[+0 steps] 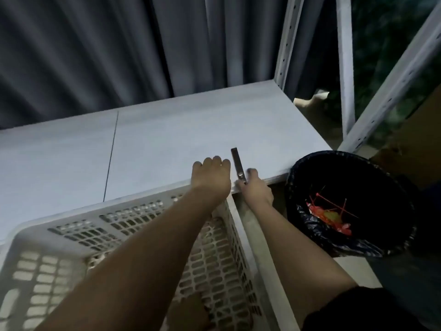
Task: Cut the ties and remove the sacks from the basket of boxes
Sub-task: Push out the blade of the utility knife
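A white perforated plastic basket (100,235) stands below the front edge of a white shelf board (155,139). My left hand (212,175) lies knuckles-up on the board's front edge, fingers curled under, holding nothing that I can see. Just to its right, my right hand (256,187) grips the lower end of a narrow metal cutter (237,164), whose blade end points away across the board. A bin lined with a black bag (348,163) at the right holds red net sacks and red ties (331,215). The basket's inside is mostly hidden by my forearms.
Grey curtains (95,48) hang behind the shelf. White perforated rack uprights (346,68) rise at the right, with brown cardboard (405,144) behind the bin. The bin stands tight against the shelf's right front corner.
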A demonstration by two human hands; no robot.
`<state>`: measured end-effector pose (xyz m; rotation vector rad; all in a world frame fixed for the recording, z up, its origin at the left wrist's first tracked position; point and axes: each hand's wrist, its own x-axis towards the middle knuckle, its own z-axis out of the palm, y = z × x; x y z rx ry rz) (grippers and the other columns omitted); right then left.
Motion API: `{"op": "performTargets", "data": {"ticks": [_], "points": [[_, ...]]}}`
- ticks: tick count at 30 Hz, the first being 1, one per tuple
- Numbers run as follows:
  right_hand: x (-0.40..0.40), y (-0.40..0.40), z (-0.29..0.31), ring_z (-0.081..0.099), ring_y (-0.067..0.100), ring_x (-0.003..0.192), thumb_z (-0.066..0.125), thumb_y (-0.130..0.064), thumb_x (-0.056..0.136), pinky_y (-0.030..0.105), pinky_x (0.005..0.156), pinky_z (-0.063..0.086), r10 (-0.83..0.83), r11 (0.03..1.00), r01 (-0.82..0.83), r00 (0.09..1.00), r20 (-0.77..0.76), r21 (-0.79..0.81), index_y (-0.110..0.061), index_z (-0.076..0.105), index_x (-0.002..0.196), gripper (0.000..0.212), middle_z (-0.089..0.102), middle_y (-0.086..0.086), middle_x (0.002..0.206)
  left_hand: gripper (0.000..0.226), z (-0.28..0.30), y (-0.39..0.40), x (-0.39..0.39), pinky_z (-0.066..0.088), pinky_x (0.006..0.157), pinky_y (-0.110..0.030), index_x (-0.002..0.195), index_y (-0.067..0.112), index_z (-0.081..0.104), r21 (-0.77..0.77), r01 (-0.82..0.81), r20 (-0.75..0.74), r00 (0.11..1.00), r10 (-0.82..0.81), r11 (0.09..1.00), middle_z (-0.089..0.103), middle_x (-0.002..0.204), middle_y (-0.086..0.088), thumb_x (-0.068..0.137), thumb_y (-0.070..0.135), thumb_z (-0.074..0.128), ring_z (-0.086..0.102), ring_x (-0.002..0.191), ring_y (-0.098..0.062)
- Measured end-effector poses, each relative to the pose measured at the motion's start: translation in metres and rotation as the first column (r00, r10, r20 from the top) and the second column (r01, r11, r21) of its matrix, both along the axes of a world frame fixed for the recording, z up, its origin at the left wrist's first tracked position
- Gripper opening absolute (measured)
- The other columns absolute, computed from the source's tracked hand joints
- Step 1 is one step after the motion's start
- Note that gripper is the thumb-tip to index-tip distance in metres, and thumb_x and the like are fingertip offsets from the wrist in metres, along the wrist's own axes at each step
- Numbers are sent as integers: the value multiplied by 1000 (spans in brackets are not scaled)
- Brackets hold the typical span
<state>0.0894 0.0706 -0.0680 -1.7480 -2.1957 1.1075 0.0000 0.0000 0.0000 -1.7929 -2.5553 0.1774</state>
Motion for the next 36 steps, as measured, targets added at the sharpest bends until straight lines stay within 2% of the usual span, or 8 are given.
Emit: {"op": "performTargets", "data": {"ticks": [7,12,15,20,24,28,32,36], "points": [[-8,7,-11,64,30,97,50,-21,91,33,80,50,-50,999,48,994,-94,-26,-19,52,122,31,67,6,107,41,1,-4,-5,34,92,-37,135,11,42,30,-12,6,1000,11,999,48,131,-8,95,20,41,46,118,-27],[-2,2,15,59,20,42,38,-1,91,28,51,47,-226,913,73,909,-350,-401,-4,50,94,13,63,11,69,42,35,-17,2,32,97,-39,136,13,38,-88,-22,37,999,26,996,46,131,-9,95,19,41,43,120,-28],[7,-15,48,56,20,46,31,-4,94,18,43,40,-236,900,65,904,-357,-431,-4,38,114,21,62,12,73,44,65,-32,5,30,99,-39,138,14,37,-121,-26,84,996,36,992,45,133,-10,95,21,40,42,122,-28],[31,-34,113,38,15,58,37,-13,95,28,53,34,-301,920,175,889,-345,-350,-9,40,122,27,46,11,86,48,125,-72,20,28,104,-40,142,16,34,-202,-69,119,988,95,977,40,141,-10,96,30,40,38,129,-29],[56,-63,178,29,14,50,38,-15,94,24,46,24,-340,894,138,828,-446,-425,-15,43,94,4,35,1,64,47,175,-107,39,29,103,-42,141,16,36,-152,-122,167,975,147,981,39,143,-10,95,27,39,39,130,-29],[83,-113,240,18,10,34,39,-24,87,19,43,17,-372,829,7,753,-543,-559,-20,33,65,22,24,-7,41,46,223,-144,64,32,103,-40,140,14,40,-113,-190,286,934,215,975,41,144,-9,95,25,38,41,130,-29],[109,-167,291,19,6,28,38,-33,96,16,38,19,-382,807,-99,665,-642,-582,-22,36,67,32,24,-10,36,27,261,-181,93,37,83,-29,110,4,57,-28,-225,581,789,199,974,58,112,-12,95,20,42,50,96,-24],[135,-220,323,21,5,29,39,-30,100,15,35,22,-353,837,-149,589,-727,-526,-20,43,76,27,27,-10,35,17,282,-222,126,32,74,-31,98,11,49,61,-366,893,436,113,929,48,96,-7,96,26,42,46,85,-21]]}}
